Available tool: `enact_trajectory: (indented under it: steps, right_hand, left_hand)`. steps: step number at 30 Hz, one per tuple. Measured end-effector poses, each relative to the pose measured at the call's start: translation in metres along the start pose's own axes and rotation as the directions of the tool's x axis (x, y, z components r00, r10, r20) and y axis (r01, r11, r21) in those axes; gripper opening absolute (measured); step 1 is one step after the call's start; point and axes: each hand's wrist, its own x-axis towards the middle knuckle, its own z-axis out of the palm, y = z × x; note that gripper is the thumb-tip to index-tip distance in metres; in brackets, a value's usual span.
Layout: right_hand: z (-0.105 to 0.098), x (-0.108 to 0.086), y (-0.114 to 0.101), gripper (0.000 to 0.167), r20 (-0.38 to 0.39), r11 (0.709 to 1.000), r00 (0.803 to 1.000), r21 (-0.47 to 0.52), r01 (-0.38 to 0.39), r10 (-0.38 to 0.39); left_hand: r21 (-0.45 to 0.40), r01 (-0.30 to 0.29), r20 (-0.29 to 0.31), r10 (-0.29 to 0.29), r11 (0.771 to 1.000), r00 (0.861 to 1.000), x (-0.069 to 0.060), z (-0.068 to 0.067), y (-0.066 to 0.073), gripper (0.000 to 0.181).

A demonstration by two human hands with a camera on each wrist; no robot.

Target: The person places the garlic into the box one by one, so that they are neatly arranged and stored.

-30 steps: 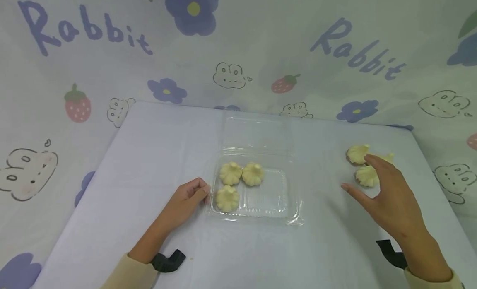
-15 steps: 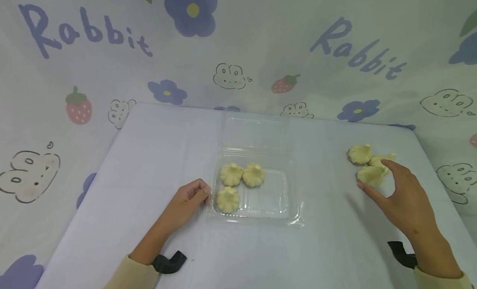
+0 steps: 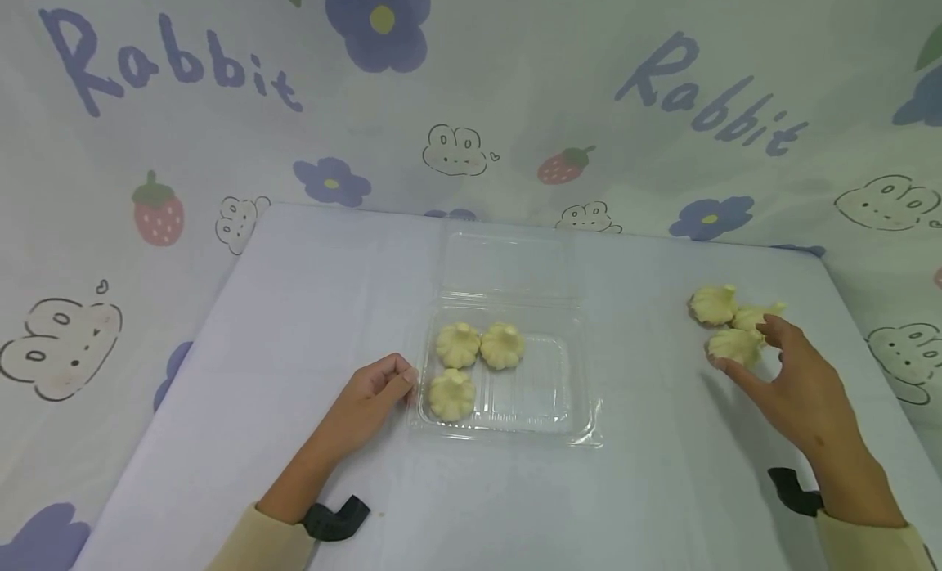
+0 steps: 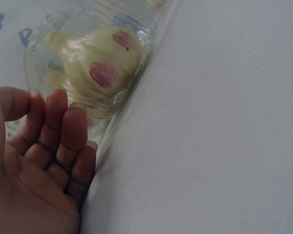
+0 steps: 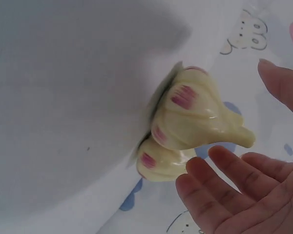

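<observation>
A clear plastic box (image 3: 545,428) lies with its lid folded back. Inside its left part are three cream garlic bulbs (image 3: 452,395); the left wrist view shows purple patches on one bulb (image 4: 85,61) through the wall. My left hand (image 3: 375,399) pinches the box's left rim between thumb and fingers. Over at the right, three more garlic bulbs sit in a cluster. My right hand (image 3: 802,391) is around the front bulb (image 3: 736,346), thumb and fingers spread. In the right wrist view a gap shows between thumb and the garlic bulb (image 5: 195,114), with fingertips close below it.
The box's transparent lid (image 3: 508,264) lies flat toward the back of the white-covered table (image 3: 294,293). A printed rabbit cloth (image 3: 500,88) hangs behind. Black straps (image 3: 334,518) are at both wrists.
My right hand has moved slightly rightward and down around the front garlic bulb, its thumb now at the bulb's near side. The left hand and box stay where they were.
</observation>
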Motion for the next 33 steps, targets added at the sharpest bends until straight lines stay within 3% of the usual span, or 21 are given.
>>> enact_trajectory:
  steps: [5, 18, 33]
  right_hand:
    - [0.003, 0.004, 0.006, 0.099, 0.038, 0.999, 0.998, 0.022, -0.045, 0.045]
    - [0.007, 0.010, 0.022, 0.086, 0.113, 0.999, 0.993, 0.007, -0.035, 0.034]
    - [0.010, 0.012, 0.030, 0.082, 0.131, 0.997, 0.990, -0.051, -0.054, 0.060]
  left_hand:
    - [0.002, 0.005, 0.001, -0.005, 1.000, 1.000, 0.000, 0.000, 0.000, 0.026]
    - [-0.003, 0.019, 0.004, -0.019, 1.000, 1.000, 0.000, 0.002, 0.001, 0.026]
    - [-0.007, 0.022, 0.004, -0.022, 1.000, 1.000, -0.001, 0.000, 0.002, 0.026]
